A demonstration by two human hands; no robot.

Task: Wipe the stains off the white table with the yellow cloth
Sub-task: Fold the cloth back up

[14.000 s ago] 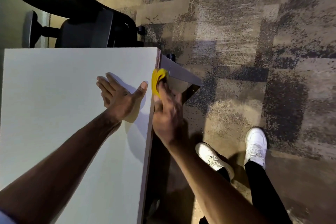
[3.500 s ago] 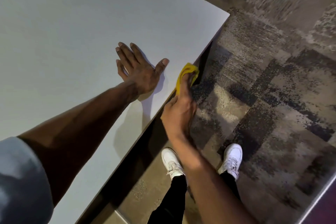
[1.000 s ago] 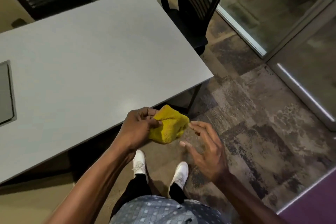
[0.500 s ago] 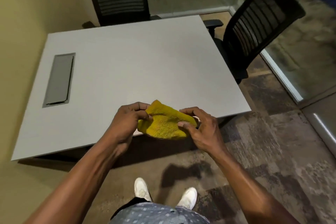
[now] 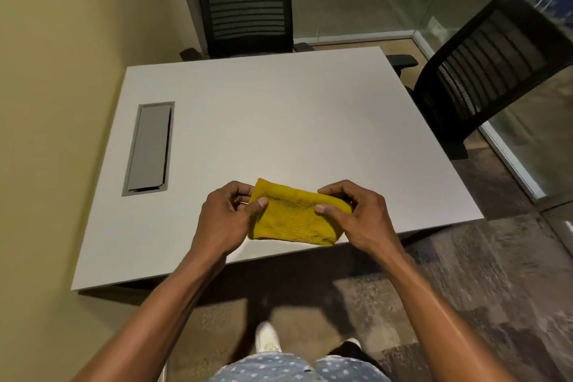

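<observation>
The yellow cloth (image 5: 294,217) is stretched flat between both hands, held above the near edge of the white table (image 5: 279,121). My left hand (image 5: 226,220) pinches its left end between thumb and fingers. My right hand (image 5: 359,217) grips its right end the same way. The tabletop looks plain white; I see no stains on it from here.
A grey cable hatch (image 5: 150,149) is set into the table's left side. One black mesh chair (image 5: 245,3) stands at the far edge, another (image 5: 483,71) at the right. A yellow wall runs along the left, glass partitions behind and right. My white shoes (image 5: 266,338) stand on patterned carpet.
The cloth left the table's edge, where my right hand held it. Both hands now hold it, and it has been spread from a bunch into a flat folded pad. The view swung to the whole table.
</observation>
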